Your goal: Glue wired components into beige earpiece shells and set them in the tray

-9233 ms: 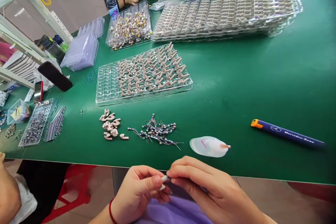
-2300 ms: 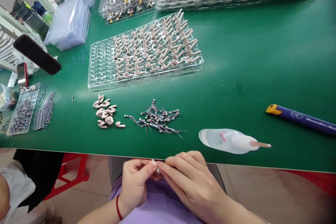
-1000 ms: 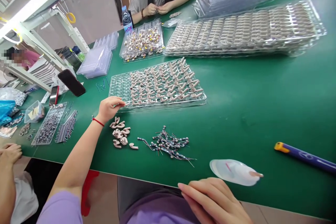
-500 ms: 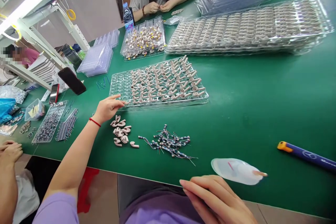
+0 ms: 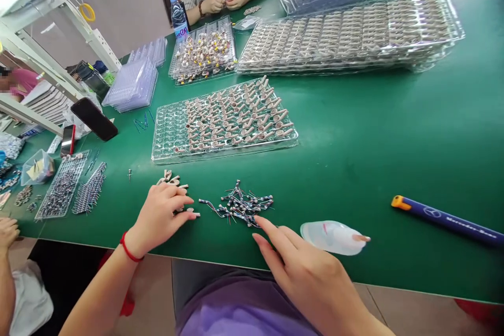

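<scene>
My left hand (image 5: 161,215) is over a small pile of beige earbud-like shells (image 5: 168,176), covering part of it. Its thumb and index finger are apart, close to one shell at the pile's right side. My right hand (image 5: 303,257) reaches to a heap of small blue-and-white parts with thin wires (image 5: 246,202). The index fingertip meets the heap's lower edge, with the thumb spread below. Beyond both hands lies a clear plastic tray (image 5: 169,131), with rows of beige shells filling its middle and right pockets.
A glue bottle with a tan tip (image 5: 334,236) lies by my right hand, and a blue pen-like tool (image 5: 444,218) farther right. Filled trays (image 5: 346,47) are stacked at the back. A phone (image 5: 94,118) leans at left. A co-worker's hands (image 5: 226,2) work across the table.
My left hand has come back from the tray's near left edge to the shell pile; a shell now sits in that row. My right hand has moved forward and left to the wired parts.
</scene>
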The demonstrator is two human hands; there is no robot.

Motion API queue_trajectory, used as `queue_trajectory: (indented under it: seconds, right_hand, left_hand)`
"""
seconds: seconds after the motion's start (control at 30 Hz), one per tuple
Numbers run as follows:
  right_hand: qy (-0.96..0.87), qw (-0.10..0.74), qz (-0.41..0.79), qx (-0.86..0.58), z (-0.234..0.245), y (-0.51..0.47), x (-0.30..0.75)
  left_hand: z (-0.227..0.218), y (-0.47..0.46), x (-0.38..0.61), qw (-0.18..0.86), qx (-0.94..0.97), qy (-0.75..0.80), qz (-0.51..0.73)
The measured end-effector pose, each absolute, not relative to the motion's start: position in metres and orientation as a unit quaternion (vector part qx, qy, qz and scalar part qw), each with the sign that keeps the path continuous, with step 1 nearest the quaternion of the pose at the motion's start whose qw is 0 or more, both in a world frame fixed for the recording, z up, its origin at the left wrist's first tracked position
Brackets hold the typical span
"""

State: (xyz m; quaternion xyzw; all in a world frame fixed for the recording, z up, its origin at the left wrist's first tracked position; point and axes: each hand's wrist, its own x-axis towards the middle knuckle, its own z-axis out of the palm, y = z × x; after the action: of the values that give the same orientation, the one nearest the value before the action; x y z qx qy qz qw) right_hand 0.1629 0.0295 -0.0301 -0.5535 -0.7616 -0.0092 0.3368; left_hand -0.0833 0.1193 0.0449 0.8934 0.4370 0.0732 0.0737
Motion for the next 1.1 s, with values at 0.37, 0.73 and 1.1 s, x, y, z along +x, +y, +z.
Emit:
queue_trajectory:
  seconds: [0.37, 0.73, 1.1]
  right_hand:
    - [-0.756, 0.378, 0.116, -0.522, -0.027, 0.027, 0.167]
    - [-0.767, 0.310, 0.009, -0.562, -0.028, 0.035, 0.157]
    - [-0.762, 0.360, 0.031, -0.538, -0.025, 0.032, 0.161]
  left_hand:
    - [0.022, 0.083, -0.073, 0.087, 0.883, 0.418, 0.196]
    - [0.008, 0.045, -0.041, 0.330, 0.738, 0.480, 0.340]
    - [0.002, 0.031, -0.026, 0.461, 0.588, 0.537, 0.392]
